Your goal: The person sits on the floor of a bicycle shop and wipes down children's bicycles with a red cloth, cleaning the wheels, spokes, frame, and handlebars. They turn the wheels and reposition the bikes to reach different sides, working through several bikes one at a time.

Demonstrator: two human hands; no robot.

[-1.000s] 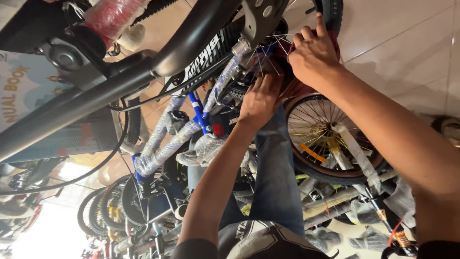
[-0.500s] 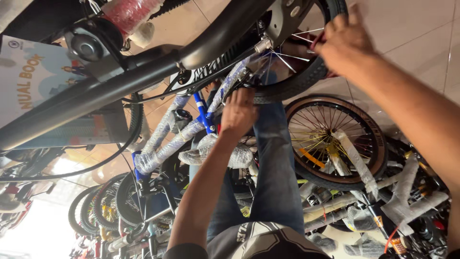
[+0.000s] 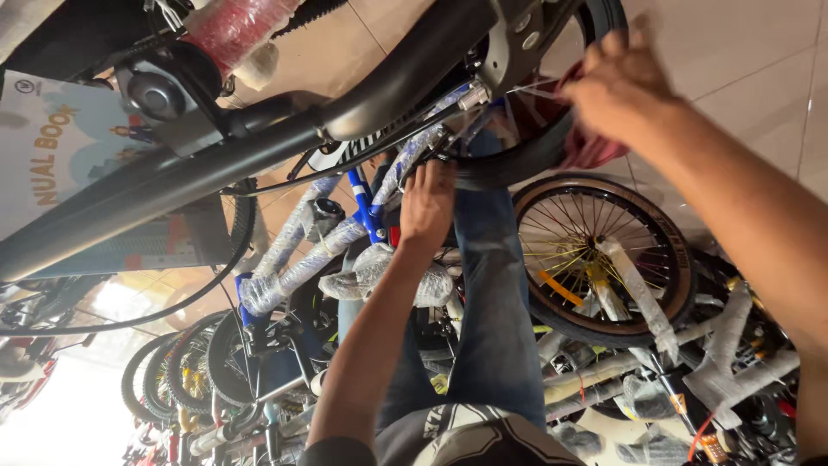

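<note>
Black bike frame (image 3: 259,164) fills the upper left; its black tyre (image 3: 526,164) runs between your hands. Your left hand (image 3: 427,207) grips the tyre's edge, fingers curled; your right hand (image 3: 617,86) pinches a red rag (image 3: 595,151) against the wheel's far side. Looks like wiping or seating the rim; the next move likely needs a steady left hold.

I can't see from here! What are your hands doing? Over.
Left hand gripping black tire. Right hand holding red rag at the wheel. Black frame crosses close in front.

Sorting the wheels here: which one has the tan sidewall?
The spoked wheel right of the jeans leg, with yellow spokes; the tyre being gripped is all black.
</note>
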